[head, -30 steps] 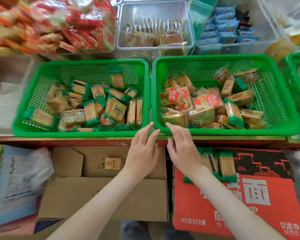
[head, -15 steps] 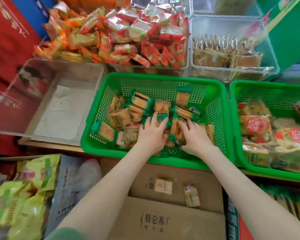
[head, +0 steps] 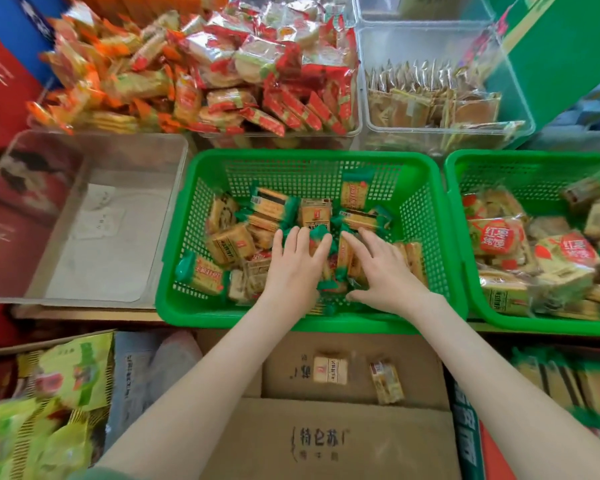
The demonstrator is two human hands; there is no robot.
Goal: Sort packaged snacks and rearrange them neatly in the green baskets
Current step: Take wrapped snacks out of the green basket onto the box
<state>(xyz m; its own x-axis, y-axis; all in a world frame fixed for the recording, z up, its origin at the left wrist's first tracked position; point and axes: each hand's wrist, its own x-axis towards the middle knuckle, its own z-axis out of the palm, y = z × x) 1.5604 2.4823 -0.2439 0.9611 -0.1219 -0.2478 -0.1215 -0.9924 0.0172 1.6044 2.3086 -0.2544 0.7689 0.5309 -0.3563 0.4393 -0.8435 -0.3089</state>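
A green basket (head: 312,157) in the middle holds several small yellow-and-green cracker packets (head: 227,244) lying in disorder. My left hand (head: 295,265) lies on the packets near the basket's front, fingers spread and mostly straight. My right hand (head: 381,268) rests beside it on more packets, fingers spread forward. What lies under the palms is hidden. A second green basket (head: 454,188) at the right holds larger red-labelled snack packs (head: 497,239) mixed with cracker packets.
A clear empty bin (head: 84,216) stands left of the basket. Behind are clear bins of red and orange snacks (head: 264,81) and brown sachets (head: 430,105). Below the shelf a cardboard box (head: 326,438) carries two loose packets (head: 329,370); green bags (head: 49,393) lie lower left.
Both hands went from the basket rims in front into the left basket and now lie on its packets. The camera view swung left, bringing that basket to the middle.
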